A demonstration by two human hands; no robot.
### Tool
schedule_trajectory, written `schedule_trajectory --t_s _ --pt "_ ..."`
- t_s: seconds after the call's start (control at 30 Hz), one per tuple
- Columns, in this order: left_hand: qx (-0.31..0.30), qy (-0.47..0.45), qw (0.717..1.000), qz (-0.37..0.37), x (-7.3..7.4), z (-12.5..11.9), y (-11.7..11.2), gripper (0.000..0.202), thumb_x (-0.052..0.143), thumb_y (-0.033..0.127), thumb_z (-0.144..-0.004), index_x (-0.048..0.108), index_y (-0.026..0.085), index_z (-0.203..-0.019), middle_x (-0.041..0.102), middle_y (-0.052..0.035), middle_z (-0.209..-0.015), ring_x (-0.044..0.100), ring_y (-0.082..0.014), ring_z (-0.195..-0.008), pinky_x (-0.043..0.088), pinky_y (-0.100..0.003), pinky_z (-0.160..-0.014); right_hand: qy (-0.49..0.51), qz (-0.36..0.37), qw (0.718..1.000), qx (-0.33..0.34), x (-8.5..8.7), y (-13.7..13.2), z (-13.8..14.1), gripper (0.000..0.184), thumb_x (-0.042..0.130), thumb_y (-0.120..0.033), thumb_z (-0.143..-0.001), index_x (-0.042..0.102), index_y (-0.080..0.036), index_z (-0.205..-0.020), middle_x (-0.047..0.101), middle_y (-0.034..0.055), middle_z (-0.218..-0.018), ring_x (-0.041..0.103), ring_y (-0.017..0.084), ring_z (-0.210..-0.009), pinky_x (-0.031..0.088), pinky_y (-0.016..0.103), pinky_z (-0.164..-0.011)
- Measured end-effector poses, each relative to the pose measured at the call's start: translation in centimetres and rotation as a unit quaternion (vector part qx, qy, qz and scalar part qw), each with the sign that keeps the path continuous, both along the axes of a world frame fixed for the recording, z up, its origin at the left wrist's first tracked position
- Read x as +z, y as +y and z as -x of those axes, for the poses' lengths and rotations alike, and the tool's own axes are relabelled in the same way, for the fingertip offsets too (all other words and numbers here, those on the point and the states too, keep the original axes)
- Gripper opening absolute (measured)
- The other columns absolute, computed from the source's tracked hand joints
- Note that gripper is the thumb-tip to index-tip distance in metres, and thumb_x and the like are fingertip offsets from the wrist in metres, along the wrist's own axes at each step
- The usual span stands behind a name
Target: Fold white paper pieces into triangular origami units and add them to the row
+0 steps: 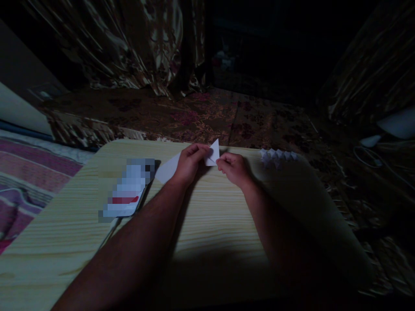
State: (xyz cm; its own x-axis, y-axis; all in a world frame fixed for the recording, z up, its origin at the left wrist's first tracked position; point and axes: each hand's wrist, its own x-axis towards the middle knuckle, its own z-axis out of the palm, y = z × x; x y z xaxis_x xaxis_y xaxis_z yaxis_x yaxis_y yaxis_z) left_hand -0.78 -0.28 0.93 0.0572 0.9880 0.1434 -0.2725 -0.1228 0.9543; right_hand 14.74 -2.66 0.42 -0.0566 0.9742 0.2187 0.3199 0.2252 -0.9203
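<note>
Both of my hands meet over the far middle of a light wooden table point(207, 229). My left hand point(189, 163) pinches a small white folded paper piece point(213, 151), triangular with its tip pointing up. My right hand point(234, 168) pinches the same piece from the right side, fingers curled. A flat white paper sheet point(167, 169) lies on the table just left of my left hand. A row of small white folded paper pieces point(278, 156) sits at the far right of the table, a short way from my right hand.
A phone point(127, 193) with a blurred screen lies on the table's left part. Patterned dark carpet point(201, 116) and shiny curtains point(129, 43) lie beyond the table. A pink striped cloth point(26, 177) is at left; white cables point(369, 157) at right. The room is dim.
</note>
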Motion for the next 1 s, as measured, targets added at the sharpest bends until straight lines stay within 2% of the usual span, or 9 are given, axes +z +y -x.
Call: schedule_trajectory --t_s 0.1,0.2,0.37,0.5,0.67,0.83,1.0 --pt "-0.036 0.039 0.999 0.008 0.14 -0.16 -0.44 0.029 0.074 0.031 -0.062 0.066 0.016 -0.086 0.065 -0.0004 -0.073 0.056 -0.0123 -0.063 0.043 -0.025 -0.062 0.031 0.001 0.999 -0.026 -0.08 0.2 -0.17 0.022 0.055 -0.033 -0.075 0.056 -0.017 -0.061 0.054 -0.0029 -0.054 0.045 0.009 -0.05 0.035 0.021 -0.05" --pt "-0.036 0.047 0.998 0.02 -0.03 -0.08 -0.46 0.034 0.078 0.03 -0.058 0.065 0.015 -0.086 0.066 -0.0007 -0.071 0.057 -0.0121 -0.06 0.043 -0.025 -0.06 0.028 0.004 0.999 -0.017 -0.06 0.2 -0.12 0.021 0.057 -0.033 -0.074 0.057 -0.017 -0.061 0.055 -0.0026 -0.054 0.046 0.009 -0.05 0.035 0.021 -0.05" --pt "-0.048 0.083 0.995 0.004 -0.39 0.02 -0.36 0.034 0.077 0.032 -0.06 0.067 0.013 -0.087 0.067 -0.0025 -0.073 0.057 -0.0124 -0.058 0.044 -0.025 -0.057 0.093 0.015 0.995 -0.018 0.33 0.1 0.06 0.017 0.059 -0.033 -0.073 0.058 -0.017 -0.07 0.055 -0.0039 -0.053 0.049 0.009 -0.049 0.037 0.021 -0.048" --pt "-0.063 0.113 0.992 -0.012 -0.42 -0.01 -0.47 0.035 0.076 0.029 -0.061 0.068 0.013 -0.091 0.068 -0.0038 -0.077 0.057 -0.0125 -0.059 0.044 -0.024 -0.056 0.125 0.02 0.991 -0.033 0.43 0.15 0.11 0.015 0.059 -0.031 -0.072 0.056 -0.017 -0.069 0.056 -0.0038 -0.053 0.049 0.008 -0.047 0.038 0.021 -0.047" --pt "-0.038 0.122 0.992 -0.004 -0.37 -0.13 -0.59 0.03 0.072 0.03 -0.065 0.07 0.014 -0.089 0.065 -0.0017 -0.068 0.053 -0.0109 -0.053 0.04 -0.023 -0.052 0.128 0.028 0.991 -0.025 0.32 0.21 0.3 0.016 0.059 -0.031 -0.072 0.054 -0.018 -0.066 0.058 -0.003 -0.054 0.05 0.008 -0.047 0.038 0.021 -0.046" --pt "-0.038 0.106 0.994 -0.009 -0.18 -0.26 -0.67 0.027 0.07 0.026 -0.065 0.072 0.015 -0.089 0.059 0.0011 -0.06 0.046 -0.0089 -0.049 0.036 -0.022 -0.05 0.144 0.029 0.989 -0.025 0.46 0.18 0.42 0.014 0.061 -0.03 -0.07 0.054 -0.019 -0.074 0.059 -0.0031 -0.058 0.051 0.009 -0.047 0.038 0.02 -0.045" --pt "-0.039 0.101 0.994 -0.011 -0.22 -0.22 -0.6 0.026 0.069 0.026 -0.065 0.073 0.015 -0.088 0.059 0.0005 -0.06 0.046 -0.0092 -0.049 0.035 -0.023 -0.049 0.15 0.021 0.988 -0.016 0.05 0.35 0.16 0.015 0.06 -0.029 -0.071 0.055 -0.019 -0.081 0.059 -0.0036 -0.059 0.051 0.009 -0.048 0.039 0.02 -0.045"
